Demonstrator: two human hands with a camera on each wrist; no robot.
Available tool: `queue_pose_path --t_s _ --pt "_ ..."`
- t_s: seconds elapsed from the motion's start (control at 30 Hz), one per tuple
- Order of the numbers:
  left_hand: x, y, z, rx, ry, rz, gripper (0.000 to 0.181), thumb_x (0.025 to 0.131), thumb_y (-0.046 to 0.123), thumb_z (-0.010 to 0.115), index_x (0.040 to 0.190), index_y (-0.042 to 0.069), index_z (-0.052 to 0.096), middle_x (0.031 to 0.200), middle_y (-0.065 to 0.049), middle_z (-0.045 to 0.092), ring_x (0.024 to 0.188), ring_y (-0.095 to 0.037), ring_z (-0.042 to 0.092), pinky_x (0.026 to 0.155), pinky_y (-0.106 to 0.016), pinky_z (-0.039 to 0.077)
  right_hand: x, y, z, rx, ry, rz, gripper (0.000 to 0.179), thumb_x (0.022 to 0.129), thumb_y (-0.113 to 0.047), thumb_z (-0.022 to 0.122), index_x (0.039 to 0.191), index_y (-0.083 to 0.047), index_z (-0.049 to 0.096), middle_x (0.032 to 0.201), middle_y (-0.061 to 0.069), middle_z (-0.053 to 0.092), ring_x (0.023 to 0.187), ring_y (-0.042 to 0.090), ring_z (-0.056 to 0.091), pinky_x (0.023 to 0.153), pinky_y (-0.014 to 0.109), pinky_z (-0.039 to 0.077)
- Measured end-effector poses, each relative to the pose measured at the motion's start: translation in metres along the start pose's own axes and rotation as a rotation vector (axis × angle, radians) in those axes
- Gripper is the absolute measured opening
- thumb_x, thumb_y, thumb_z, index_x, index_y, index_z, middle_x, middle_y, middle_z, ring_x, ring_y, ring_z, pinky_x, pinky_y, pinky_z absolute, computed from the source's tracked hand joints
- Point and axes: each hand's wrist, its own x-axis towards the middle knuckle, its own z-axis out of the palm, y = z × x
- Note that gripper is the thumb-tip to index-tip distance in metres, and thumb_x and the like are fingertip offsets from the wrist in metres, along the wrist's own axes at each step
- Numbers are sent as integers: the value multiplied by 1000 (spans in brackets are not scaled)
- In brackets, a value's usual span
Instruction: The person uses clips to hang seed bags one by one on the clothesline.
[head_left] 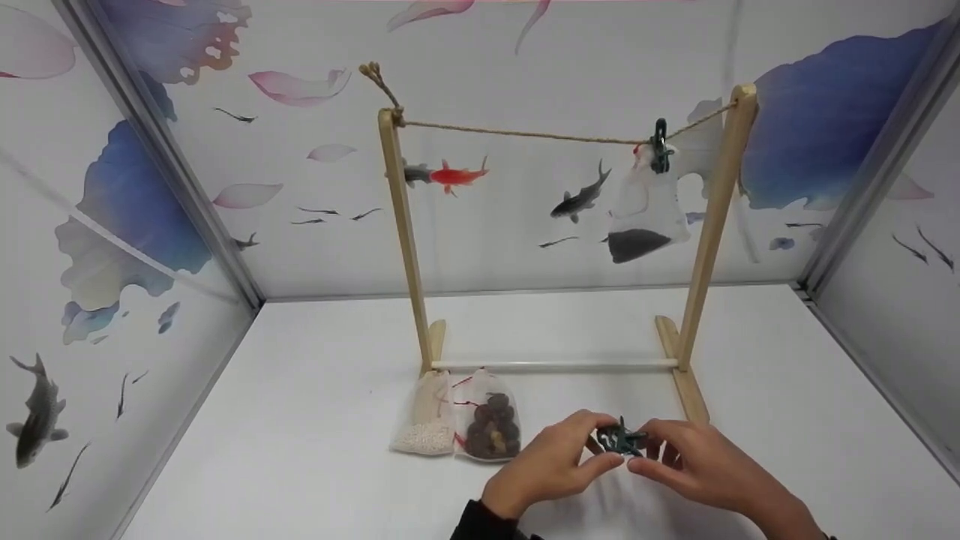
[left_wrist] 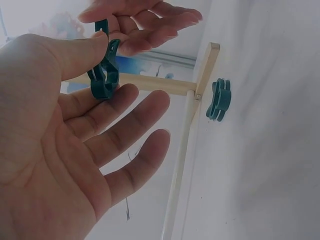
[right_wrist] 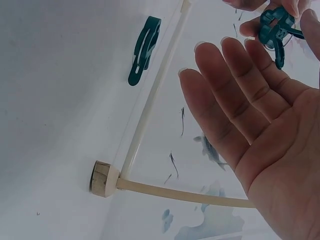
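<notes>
My left hand [head_left: 551, 457] pinches a dark green plastic clip [left_wrist: 105, 75] between thumb and forefinger, its other fingers spread loosely. From the other side, my right hand [head_left: 712, 461] pinches a handle of the same clip, the remaining fingers extended. A second green clip [right_wrist: 145, 50] lies on the table in both wrist views; the hands crowd that spot in the head view. At the right of a twine line [head_left: 517, 135], another green clip [head_left: 660, 146] holds up a sheer bag [head_left: 649, 202] with dark contents at its bottom.
The wooden frame [head_left: 709, 232] carrying the twine stands behind my hands, with a white crossbar [head_left: 555, 366] low down. Left of my hands lie a mesh bag of small white grains [head_left: 425, 420] and a mesh bag of dark round lumps [head_left: 491, 424]. Printed panels [head_left: 322, 247] enclose the table.
</notes>
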Motion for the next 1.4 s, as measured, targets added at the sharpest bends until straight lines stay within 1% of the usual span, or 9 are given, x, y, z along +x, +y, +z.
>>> queue_pose_path --t_s 0.17,0.37,0.6,0.73,0.97,1.13,1.27,1.33,1.4 --pt "0 0 -1 -10 -4 2 40 105 31 57 137 7 54 119 1 61 99 -1 61 85 -16 50 0 0 0 12 11 -13 18 99 -39 67 100 -21 66 80 -17 61 68 3 58 54 24 50" --pt "1 0 0 -19 -14 -1 43 106 31 56 140 5 53 123 0 63 101 -2 62 86 -16 50 -1 -1 0 -13 51 -48 13 99 -37 67 99 -23 67 78 -18 59 64 2 56 54 23 50" --pt "0 2 -2 -51 -34 -46 45 106 33 55 143 8 51 126 2 61 101 0 61 86 -18 51 2 -4 2 -24 112 -107 2 99 -26 68 98 -26 67 77 -19 58 62 0 55 52 23 49" --pt "0 2 -3 -44 -22 -34 44 106 33 56 142 9 51 124 2 61 101 -1 61 85 -18 50 3 -5 3 -56 163 -131 6 100 -24 68 96 -29 67 77 -21 56 61 -1 51 51 21 46" --pt "0 1 -7 -88 -25 -63 46 104 36 59 143 13 50 125 4 61 101 1 62 81 -16 49 2 -4 5 -74 239 -172 16 99 -17 68 92 -32 66 70 -21 51 56 -4 45 47 20 42" --pt "-2 0 -11 -112 -20 -57 45 104 36 59 142 14 49 128 0 61 102 0 62 80 -18 51 1 -4 3 -75 287 -223 23 97 -10 69 92 -32 65 70 -22 49 57 -5 45 48 18 42" --pt "-4 -1 -14 -121 3 -60 42 104 36 59 140 15 52 129 -1 61 102 0 63 83 -19 51 2 -4 2 -81 312 -245 25 95 -7 71 91 -31 67 69 -23 48 56 -5 44 48 16 41" --pt "-5 -2 -16 -116 23 -68 40 104 36 58 137 14 54 128 0 61 102 0 63 84 -18 50 1 -5 1 -87 320 -242 23 95 -7 71 91 -30 69 69 -23 48 56 -4 44 48 16 41" --pt "-6 -4 -18 -95 52 -74 39 105 36 58 136 13 55 128 1 62 104 -4 64 86 -20 51 1 -5 1 -92 323 -225 21 95 -8 71 91 -29 70 69 -23 48 56 -4 44 48 16 41"
